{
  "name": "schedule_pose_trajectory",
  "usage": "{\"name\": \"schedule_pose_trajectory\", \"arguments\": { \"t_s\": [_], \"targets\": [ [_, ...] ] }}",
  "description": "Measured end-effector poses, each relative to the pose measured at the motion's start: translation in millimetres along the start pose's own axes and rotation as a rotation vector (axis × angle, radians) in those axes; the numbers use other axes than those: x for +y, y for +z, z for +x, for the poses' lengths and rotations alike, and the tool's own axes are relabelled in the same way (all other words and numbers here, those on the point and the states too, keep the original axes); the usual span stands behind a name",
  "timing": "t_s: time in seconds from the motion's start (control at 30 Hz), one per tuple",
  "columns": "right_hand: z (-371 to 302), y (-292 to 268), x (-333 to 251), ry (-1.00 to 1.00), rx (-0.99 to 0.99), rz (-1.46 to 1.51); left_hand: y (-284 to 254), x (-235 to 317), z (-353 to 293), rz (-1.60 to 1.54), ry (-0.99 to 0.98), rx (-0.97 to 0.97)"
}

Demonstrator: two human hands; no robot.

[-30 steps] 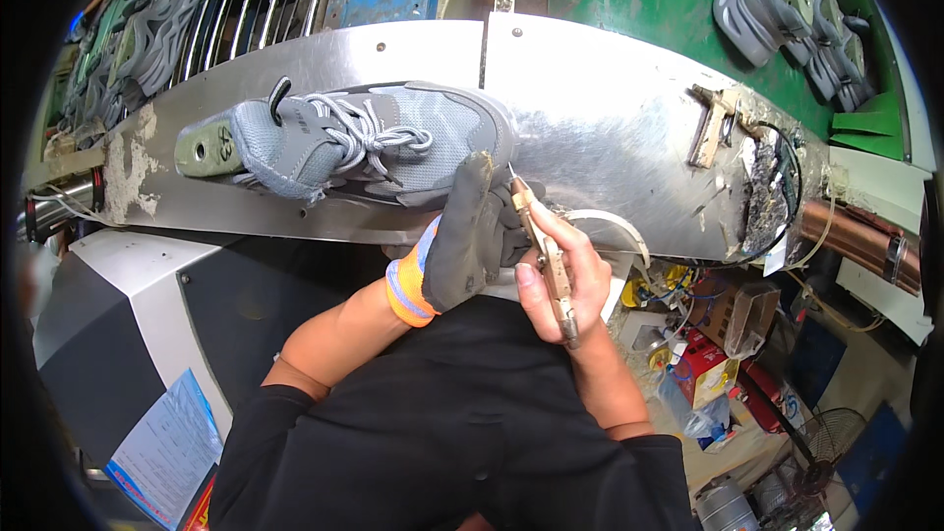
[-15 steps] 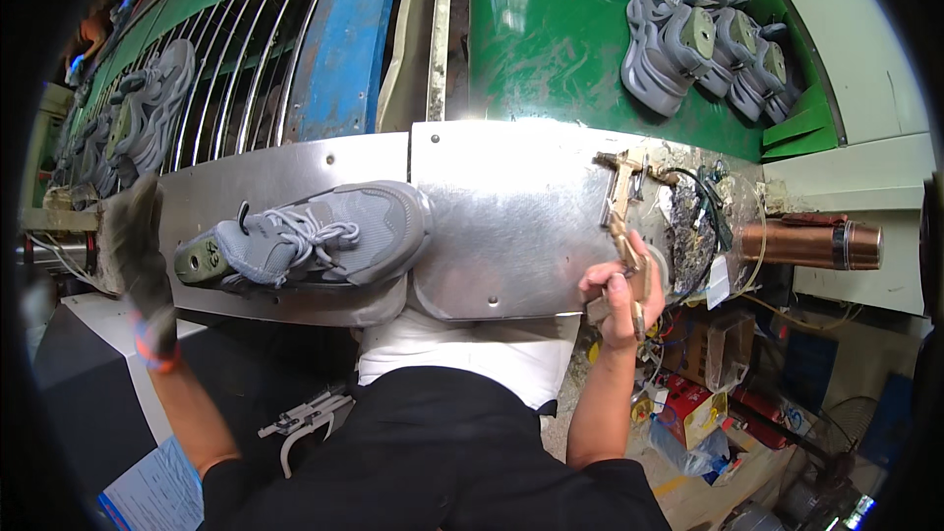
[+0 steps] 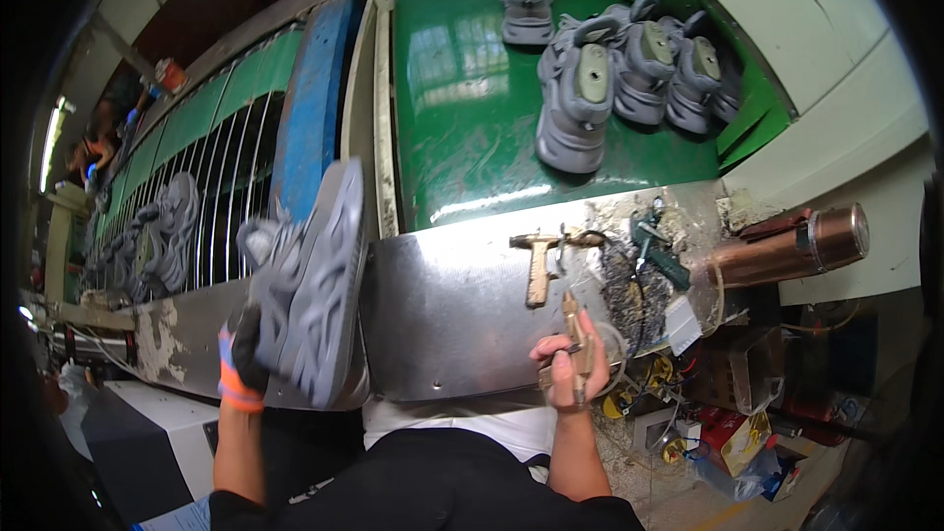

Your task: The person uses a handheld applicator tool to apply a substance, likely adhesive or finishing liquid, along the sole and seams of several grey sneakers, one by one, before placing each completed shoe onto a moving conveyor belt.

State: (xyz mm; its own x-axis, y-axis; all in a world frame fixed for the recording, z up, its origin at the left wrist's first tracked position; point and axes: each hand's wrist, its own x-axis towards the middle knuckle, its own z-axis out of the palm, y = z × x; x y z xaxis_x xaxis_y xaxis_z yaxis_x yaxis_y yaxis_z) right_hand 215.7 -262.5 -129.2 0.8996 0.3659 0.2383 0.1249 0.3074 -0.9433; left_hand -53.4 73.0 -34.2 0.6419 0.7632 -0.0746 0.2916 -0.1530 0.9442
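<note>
My left hand (image 3: 248, 352), in a dark glove with an orange cuff, grips a grey sneaker (image 3: 324, 305) by its heel end. The sneaker is tipped up on its side over the metal worktop, its sole turned toward the right and its toe pointing away from me. Bare, my right hand (image 3: 568, 369) is closed round a brass-coloured spray gun (image 3: 573, 320), nozzle pointing away. Just beyond it on the worktop lies a second brass-coloured gun (image 3: 537, 270). A dark green gun-like tool (image 3: 661, 254) rests farther right on a crusted patch.
Several grey sneakers (image 3: 575, 118) stand on the green belt (image 3: 452, 128) ahead. More sneakers (image 3: 162, 241) sit on the rod rack at left. A copper-coloured cylinder (image 3: 787, 248) juts in at right. Boxes and cables (image 3: 728, 442) crowd the floor below. Another person (image 3: 93, 152) is at far left.
My left hand has gone from beside the sneaker to gripping it, and the sneaker is now lifted and turned sole-right. My right hand still holds its gun. The view has shifted.
</note>
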Motion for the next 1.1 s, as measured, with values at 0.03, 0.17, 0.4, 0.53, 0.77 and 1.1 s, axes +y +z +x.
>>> {"name": "schedule_pose_trajectory", "arguments": {
  "t_s": [0.03, 0.17, 0.4, 0.53, 0.77, 1.1],
  "targets": [
    [-0.4, -1.8, 0.7, -0.009, -0.004, -0.011, 16.7, 6.8, 36.8, 0.084, 0.128, -0.044],
    [-0.7, -5.2, 1.5, -0.034, -0.028, -0.041, 113.7, 68.8, 225.0, 0.165, 0.335, -0.025],
    [3.5, 1.5, -1.1, 0.05, 0.075, -0.053, 301.7, 120.6, 417.8, 0.843, 0.321, 0.202],
    [-1.8, 11.1, -1.8, 0.13, 0.186, -0.038, 245.6, 74.3, 406.1, 0.564, 0.513, -0.195],
    [2.8, 9.4, -7.1, 0.119, 0.03, -0.209, -40.2, -39.5, 350.1, 1.003, 0.313, 0.003],
    [3.0, -11.8, 2.9, 0.163, -0.029, -0.252, -353.1, -118.8, 260.6, 1.352, -0.519, 0.625]
  ]
}}
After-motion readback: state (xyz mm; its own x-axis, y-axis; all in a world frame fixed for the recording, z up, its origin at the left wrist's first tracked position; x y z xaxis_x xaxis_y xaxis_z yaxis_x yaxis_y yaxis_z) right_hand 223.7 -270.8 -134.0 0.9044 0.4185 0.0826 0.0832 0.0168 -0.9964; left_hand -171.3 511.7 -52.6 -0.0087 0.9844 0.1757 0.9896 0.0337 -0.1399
